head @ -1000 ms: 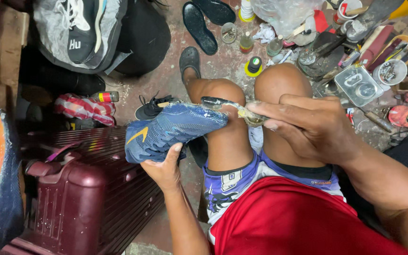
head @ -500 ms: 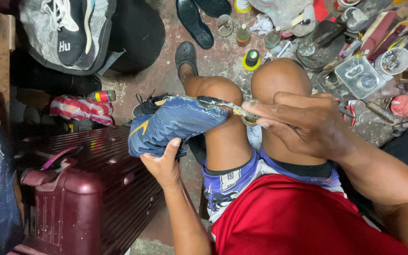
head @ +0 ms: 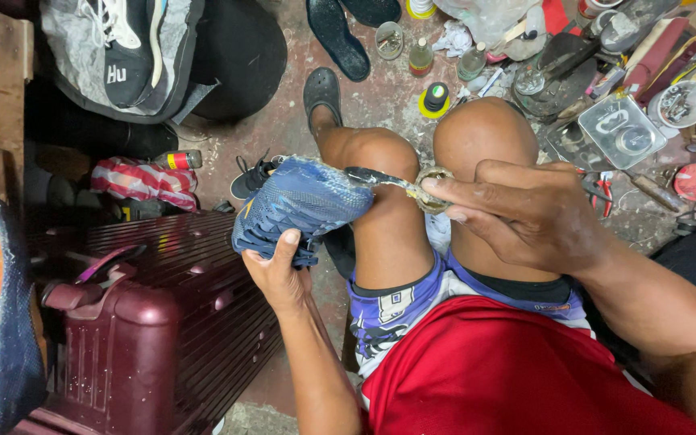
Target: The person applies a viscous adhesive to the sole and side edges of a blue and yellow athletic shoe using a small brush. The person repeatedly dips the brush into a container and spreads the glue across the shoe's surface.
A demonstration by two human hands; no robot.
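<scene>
My left hand [head: 277,272] grips a blue mesh sneaker [head: 298,206] from below and holds it sideways next to my left knee [head: 370,153]. My right hand [head: 525,211] is closed on a small glue brush [head: 388,179] with a round, glue-caked collar. The dark brush tip touches the toe edge of the sneaker, where a shiny wet film shows. I sit with both bare knees up, in a red shirt and blue shorts.
A maroon hard suitcase [head: 134,322] lies at the lower left. A grey bag with shoes [head: 122,52] is at the top left, a black sandal [head: 336,36] ahead. Small glue bottles [head: 420,56], tins, a clear plastic box [head: 622,129] and tools crowd the floor at the upper right.
The sneaker has tipped a little downward in my left hand. My right hand has slid the brush slightly along the toe edge.
</scene>
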